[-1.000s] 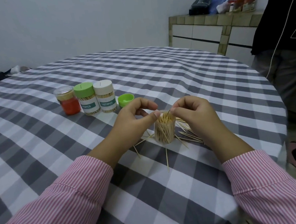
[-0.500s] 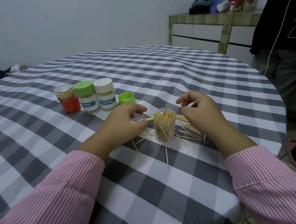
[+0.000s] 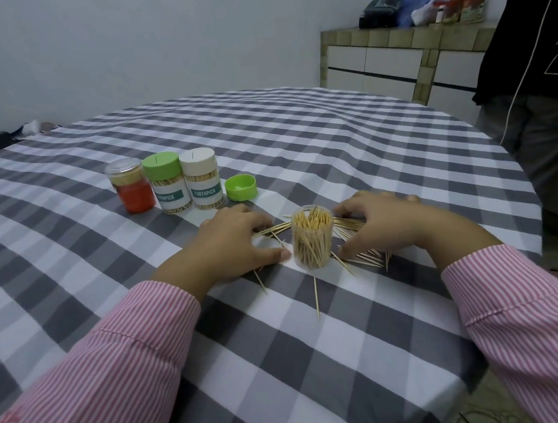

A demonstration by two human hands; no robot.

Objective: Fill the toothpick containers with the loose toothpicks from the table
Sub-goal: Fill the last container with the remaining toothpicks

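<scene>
Toothpicks (image 3: 358, 223) lie scattered on a grey-and-white checked tablecloth (image 3: 297, 140) around an open clear container (image 3: 313, 240) that stands upright, packed with sticks, between a person's two hands. Left hand (image 3: 231, 242) rests palm-down on the cloth just left of the container, fingers spread and fairly straight over a few loose sticks, the thumb reaching toward the container's base without clearly touching it. Right hand (image 3: 380, 226) rests palm-down on the other side, fingers splayed over the thicker part of the pile — gripping nothing that can be seen. One stray stick (image 3: 316, 298) lies alone on the cloth in front of the container, pointing toward the camera. Farther back stand three capped containers in a row — an orange jar (image 3: 132, 187), a green-lidded container (image 3: 166, 185) and a white-lidded container (image 3: 202, 180) — with a loose green cap (image 3: 241, 187) lying open side up just to their right. Both arms wear pink striped sleeves (image 3: 116, 383). A second person in dark clothes (image 3: 535, 46) stands at the table's right edge.
</scene>
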